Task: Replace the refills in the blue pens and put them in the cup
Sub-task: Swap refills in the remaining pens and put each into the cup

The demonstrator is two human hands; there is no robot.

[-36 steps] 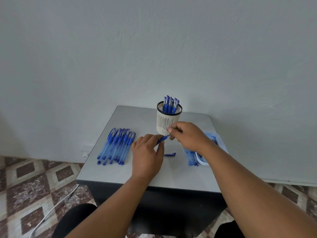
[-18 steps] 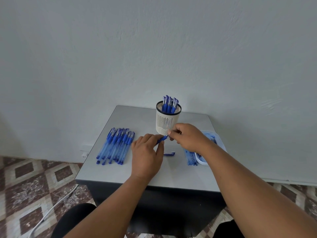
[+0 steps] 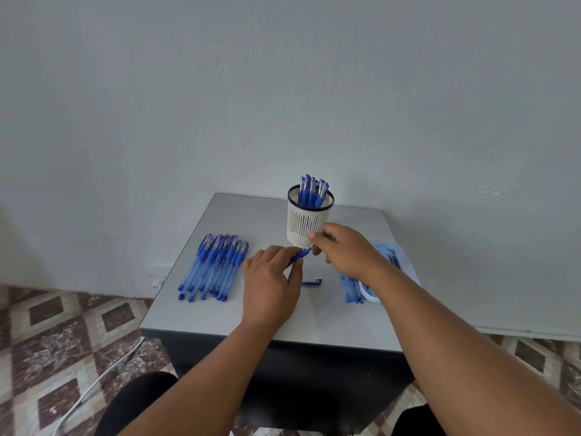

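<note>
In the head view, a small grey counter (image 3: 314,322) is seen from above against a pale wall, with both bare forearms reaching in from below. A white slotted cup (image 3: 306,221) stands at the far middle of the counter, and a handful of blue pens (image 3: 312,190) are already stood upright in it; these are judged to be finished. To the left, a row of about ten more blue pens (image 3: 213,265) lies side by side, well apart from the cup and apparently still waiting. Just in front of the cup, one pen (image 3: 298,255) is held between the hands: its barrel is gripped in the curled fingers of the left hand (image 3: 272,280), while its tip end is pinched by the fingers (image 3: 314,239) of the right hand (image 3: 342,250). Whether the tip is being unscrewed or tightened cannot be told. A loose blue cap (image 3: 312,281) lies on the counter just beside the left hand. At the right, partly hidden by the right forearm, a pale tray (image 3: 399,256) is seen, with thin refills (image 3: 352,286) laid beside it. The task is judged less than half done.
</note>
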